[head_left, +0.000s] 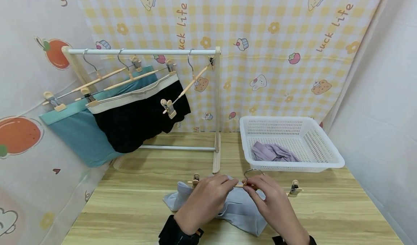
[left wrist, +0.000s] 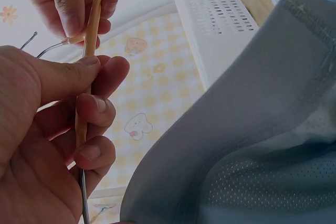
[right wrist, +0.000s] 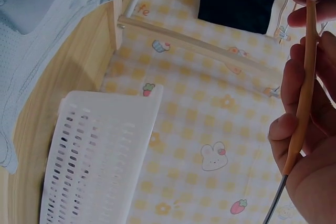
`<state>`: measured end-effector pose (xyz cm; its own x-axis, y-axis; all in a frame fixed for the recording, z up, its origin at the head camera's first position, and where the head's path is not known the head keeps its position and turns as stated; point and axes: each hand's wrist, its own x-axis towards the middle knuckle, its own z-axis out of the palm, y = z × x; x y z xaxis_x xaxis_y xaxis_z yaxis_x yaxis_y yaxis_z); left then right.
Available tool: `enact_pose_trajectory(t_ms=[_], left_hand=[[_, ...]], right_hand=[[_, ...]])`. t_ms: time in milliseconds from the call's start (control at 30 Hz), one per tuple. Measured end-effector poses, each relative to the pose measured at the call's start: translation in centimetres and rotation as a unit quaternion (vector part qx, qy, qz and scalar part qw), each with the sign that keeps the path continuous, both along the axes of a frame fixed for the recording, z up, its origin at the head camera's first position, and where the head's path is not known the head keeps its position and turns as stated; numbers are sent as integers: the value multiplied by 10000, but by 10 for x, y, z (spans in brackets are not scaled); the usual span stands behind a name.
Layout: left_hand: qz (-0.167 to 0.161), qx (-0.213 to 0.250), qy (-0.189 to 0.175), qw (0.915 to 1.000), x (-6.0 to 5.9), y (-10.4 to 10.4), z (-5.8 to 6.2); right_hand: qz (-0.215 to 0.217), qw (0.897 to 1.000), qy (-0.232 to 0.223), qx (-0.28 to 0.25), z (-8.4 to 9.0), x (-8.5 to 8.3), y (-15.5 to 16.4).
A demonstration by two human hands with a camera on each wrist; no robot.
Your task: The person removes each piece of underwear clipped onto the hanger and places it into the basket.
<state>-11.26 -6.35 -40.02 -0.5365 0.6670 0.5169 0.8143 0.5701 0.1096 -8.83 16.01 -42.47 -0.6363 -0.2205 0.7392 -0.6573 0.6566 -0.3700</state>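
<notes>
A wooden-barred clip hanger [head_left: 239, 185] is held level in front of me by both hands. My left hand [head_left: 208, 194] grips the bar left of its middle, fingers curled round it in the left wrist view. With my right hand [head_left: 268, 196] I hold the bar beside the metal hook [head_left: 254, 170], which points up. One clip [head_left: 196, 180] shows beyond the left hand and another clip [head_left: 294, 189] at the right end. Light grey-blue underpants [head_left: 242, 210] lie on the table below the hands, partly hidden by them.
A drying rack [head_left: 217, 100] stands at the back left. On it hang teal underpants [head_left: 81, 136], black underpants [head_left: 140, 118] with a pale waistband, and a bare clip hanger [head_left: 187, 87]. A white perforated basket [head_left: 329, 163] at the back right holds a mauve cloth [head_left: 273, 152].
</notes>
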Motion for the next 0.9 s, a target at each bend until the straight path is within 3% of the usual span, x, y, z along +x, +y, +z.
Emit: enact_pose_trajectory(t_ms=[400, 533, 700, 800, 900], left_hand=[[40, 254, -298, 9992, 2, -2, 4], [89, 542, -176, 9983, 3, -3, 8], [151, 954, 274, 9949, 0, -8, 10], [336, 1144, 484, 9917, -4, -13, 10], [580, 1297, 445, 9889, -7, -20, 9]], right_hand=[[-234, 9997, -107, -28, 2, 0, 0], [-348, 9993, -90, -42, 2, -1, 2], [-396, 9992, -97, -53, 1, -3, 6], [-410, 9991, -122, -76, 1, -3, 8], [-414, 9990, -146, -102, 2, -3, 9]])
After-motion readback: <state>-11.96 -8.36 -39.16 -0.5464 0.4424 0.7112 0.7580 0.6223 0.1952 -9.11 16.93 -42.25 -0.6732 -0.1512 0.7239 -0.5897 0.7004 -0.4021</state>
